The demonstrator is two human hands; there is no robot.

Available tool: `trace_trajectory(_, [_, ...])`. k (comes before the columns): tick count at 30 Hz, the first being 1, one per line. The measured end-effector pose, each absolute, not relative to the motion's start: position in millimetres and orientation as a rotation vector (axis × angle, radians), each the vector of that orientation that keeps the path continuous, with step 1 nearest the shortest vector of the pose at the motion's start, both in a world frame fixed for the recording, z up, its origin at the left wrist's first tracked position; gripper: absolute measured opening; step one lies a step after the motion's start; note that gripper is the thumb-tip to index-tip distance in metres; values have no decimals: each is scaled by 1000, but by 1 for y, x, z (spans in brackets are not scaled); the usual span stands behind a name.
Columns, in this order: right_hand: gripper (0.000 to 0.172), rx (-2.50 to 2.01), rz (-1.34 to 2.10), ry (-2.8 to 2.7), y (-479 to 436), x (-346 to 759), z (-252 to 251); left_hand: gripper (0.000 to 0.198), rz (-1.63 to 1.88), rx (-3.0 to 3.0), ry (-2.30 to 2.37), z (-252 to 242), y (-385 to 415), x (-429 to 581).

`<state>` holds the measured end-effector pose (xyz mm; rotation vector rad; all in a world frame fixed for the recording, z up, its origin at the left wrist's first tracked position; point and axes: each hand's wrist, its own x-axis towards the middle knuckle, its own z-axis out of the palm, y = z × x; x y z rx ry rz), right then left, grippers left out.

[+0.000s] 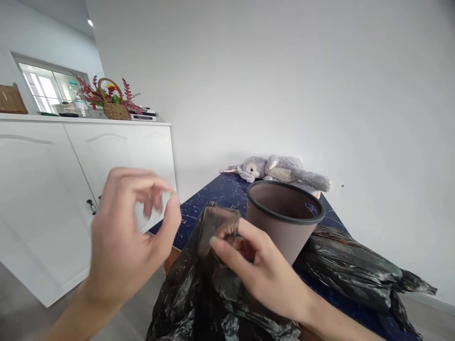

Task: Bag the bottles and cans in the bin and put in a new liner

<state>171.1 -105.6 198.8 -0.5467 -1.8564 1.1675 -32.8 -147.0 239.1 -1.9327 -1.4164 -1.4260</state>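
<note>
My left hand [131, 227] is raised to the left of the black plastic bag [177, 289], apart from it. Its thumb and index fingertips meet in a loose ring, and nothing shows between them. My right hand [256, 265] has hold of the bag's upper part, with the thin film pinched between thumb and fingers and some of it over the fingers. Crumpled and partly see-through, the bag hangs down toward me. Just beyond my right hand a brown waste bin [273, 232] with a dark rim stands upright.
Another black plastic bag [355, 270], its end bunched, lies right of the bin on the dark blue marbled table [209, 192]. A grey plush rabbit [280, 168] lies against the wall. At left, a white cabinet [39, 189] carries a flower basket [115, 111] and a bottle [78, 102].
</note>
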Motion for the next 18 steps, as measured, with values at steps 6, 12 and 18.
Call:
trace_trajectory(6, [29,-537,1456,-1517,-90,158,215,44,-1041,-2670,-1764,212,-136,-15])
trace_trajectory(12, [26,-565,1108,-1599,-90,160,232,38,-1181,-2444,-1898,205,-103,-20])
trace_trajectory(18, [24,-586,930,-1547,-91,162,230,30,-1446,-2887,-1988,213,-108,-33])
